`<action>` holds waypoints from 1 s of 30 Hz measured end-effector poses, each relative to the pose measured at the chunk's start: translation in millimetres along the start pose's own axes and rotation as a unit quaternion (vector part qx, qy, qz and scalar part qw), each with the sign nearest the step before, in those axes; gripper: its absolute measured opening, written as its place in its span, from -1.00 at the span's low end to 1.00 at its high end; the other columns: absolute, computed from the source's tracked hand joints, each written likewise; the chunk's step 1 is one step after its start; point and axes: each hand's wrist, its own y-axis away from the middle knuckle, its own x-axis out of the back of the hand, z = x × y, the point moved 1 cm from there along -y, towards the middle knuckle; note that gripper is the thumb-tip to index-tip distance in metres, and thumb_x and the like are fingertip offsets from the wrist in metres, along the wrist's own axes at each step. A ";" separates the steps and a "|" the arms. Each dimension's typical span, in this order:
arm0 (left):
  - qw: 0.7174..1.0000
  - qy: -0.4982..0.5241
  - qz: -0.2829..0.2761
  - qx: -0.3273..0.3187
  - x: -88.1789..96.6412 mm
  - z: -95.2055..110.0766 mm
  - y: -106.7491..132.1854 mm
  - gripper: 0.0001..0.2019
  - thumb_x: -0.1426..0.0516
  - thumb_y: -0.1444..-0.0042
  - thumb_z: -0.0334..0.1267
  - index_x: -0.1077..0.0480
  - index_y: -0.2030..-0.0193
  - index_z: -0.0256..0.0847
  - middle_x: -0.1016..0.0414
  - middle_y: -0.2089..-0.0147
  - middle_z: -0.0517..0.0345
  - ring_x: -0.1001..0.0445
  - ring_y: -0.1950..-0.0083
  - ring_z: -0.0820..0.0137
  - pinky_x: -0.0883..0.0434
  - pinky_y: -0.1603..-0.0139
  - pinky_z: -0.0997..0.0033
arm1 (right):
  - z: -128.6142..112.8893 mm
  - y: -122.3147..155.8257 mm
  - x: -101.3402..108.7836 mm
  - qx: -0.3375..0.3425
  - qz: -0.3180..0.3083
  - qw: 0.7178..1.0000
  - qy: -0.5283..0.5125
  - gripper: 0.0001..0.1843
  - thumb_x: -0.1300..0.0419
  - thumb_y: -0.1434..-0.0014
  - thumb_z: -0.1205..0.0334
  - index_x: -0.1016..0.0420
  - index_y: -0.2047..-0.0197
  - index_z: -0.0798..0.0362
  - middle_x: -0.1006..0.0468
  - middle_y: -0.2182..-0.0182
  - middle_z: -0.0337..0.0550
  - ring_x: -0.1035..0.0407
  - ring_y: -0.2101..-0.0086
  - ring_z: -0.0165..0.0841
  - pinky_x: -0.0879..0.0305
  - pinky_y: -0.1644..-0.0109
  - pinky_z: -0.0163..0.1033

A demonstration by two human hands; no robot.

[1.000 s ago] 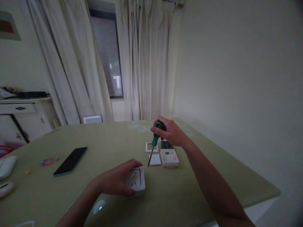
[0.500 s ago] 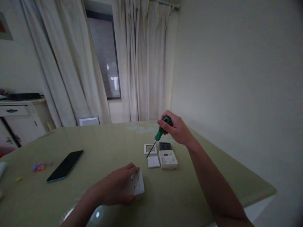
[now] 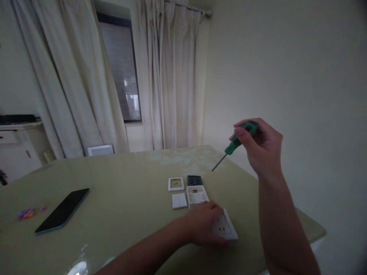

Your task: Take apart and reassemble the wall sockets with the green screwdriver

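My right hand (image 3: 262,147) is raised above the table's right side, closed around a green-handled screwdriver (image 3: 235,143) whose tip points down and left. My left hand (image 3: 203,227) lies on the table with its fingers wrapped round a white wall socket (image 3: 226,228). Just behind it lie a white switch body (image 3: 197,195), a black module (image 3: 194,180), a white square frame (image 3: 176,184) and a white rocker plate (image 3: 179,200).
The pale green table (image 3: 123,198) carries a black phone (image 3: 62,210) and small coloured bits (image 3: 27,212) at the left. Its right edge drops off near my right arm. Curtains, a window and a white cabinet stand behind.
My left hand has slid the socket to the right across the table. My right hand has lifted the screwdriver up and to the right, away from the parts.
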 end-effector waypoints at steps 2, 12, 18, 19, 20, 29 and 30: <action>1.000 -0.022 0.010 0.001 -8.6 0.6 -32.6 -0.24 -0.41 -0.06 0.18 -0.45 -0.29 -0.23 -0.53 -0.24 -0.29 -0.55 -0.19 -0.18 -0.52 -0.21 -0.07 | -5.2 -0.4 11.1 0.016 -0.004 1.000 0.017 -0.80 -0.42 -0.29 0.02 -0.62 0.12 -0.08 -0.57 0.37 -0.23 -0.55 0.41 -0.32 -0.58 0.34 -0.20; 0.996 -0.069 0.041 0.027 -7.5 -32.8 -127.4 -0.42 -0.32 -0.25 0.04 -0.44 -0.28 -0.27 -0.49 -0.36 -0.36 -0.49 -0.34 -0.18 -0.41 -0.36 -0.10 | -10.8 8.5 39.0 0.008 -0.015 0.998 0.062 -0.75 -0.40 -0.31 -0.01 -0.61 0.04 -0.09 -0.58 0.34 -0.19 -0.56 0.37 -0.28 -0.59 0.32 -0.18; 0.992 -0.067 0.097 0.048 19.8 -64.9 -118.4 -0.34 -0.17 -0.40 0.08 -0.25 -0.49 -0.26 -0.21 -0.58 -0.28 -0.18 -0.60 -0.02 -0.17 -0.57 0.00 | 3.4 8.0 30.2 0.011 -0.006 0.995 0.096 -0.74 -0.19 -0.47 -0.06 -0.50 0.07 -0.05 -0.48 0.40 -0.27 -0.37 0.45 -0.40 -0.35 0.42 -0.30; 0.989 -0.066 0.115 0.064 28.9 -75.8 -110.5 -0.40 -0.09 -0.46 0.03 -0.24 -0.50 -0.26 -0.20 -0.59 -0.24 -0.17 -0.60 0.03 -0.14 -0.58 0.02 | 4.7 7.1 28.9 0.015 -0.003 0.994 0.105 -0.72 -0.17 -0.48 -0.07 -0.48 0.09 -0.04 -0.45 0.41 -0.29 -0.33 0.46 -0.41 -0.29 0.43 -0.30; 0.985 -0.066 0.134 0.086 38.5 -88.3 -100.7 -0.45 -0.03 -0.50 -0.05 -0.23 -0.50 -0.27 -0.22 -0.58 -0.22 -0.17 -0.60 0.06 -0.12 -0.59 0.01 | 5.7 6.0 27.4 0.018 0.001 0.993 0.117 -0.71 -0.15 -0.49 -0.08 -0.45 0.11 -0.04 -0.42 0.42 -0.30 -0.29 0.47 -0.41 -0.25 0.43 -0.30; 0.960 -0.034 0.191 0.201 60.2 -167.8 -3.5 -0.54 -0.04 -0.43 -0.19 -0.43 -0.34 -0.38 -0.49 -0.38 -0.37 -0.43 -0.43 -0.06 -0.31 -0.47 -0.09 | 33.3 3.6 -30.2 0.020 -0.222 0.961 0.162 -0.77 -0.14 -0.48 0.02 -0.38 0.10 0.01 -0.48 0.30 -0.23 -0.36 0.30 -0.35 -0.22 0.17 -0.25; 0.963 -0.027 0.193 0.187 56.4 -164.6 -3.0 -0.55 -0.02 -0.45 -0.20 -0.43 -0.35 -0.35 -0.50 -0.38 -0.32 -0.44 -0.42 -0.01 -0.32 -0.46 -0.04 | 41.8 6.8 -40.0 0.008 -0.285 0.945 0.161 -0.79 -0.13 -0.49 0.05 -0.39 0.08 0.02 -0.51 0.26 -0.20 -0.39 0.27 -0.34 -0.22 0.14 -0.25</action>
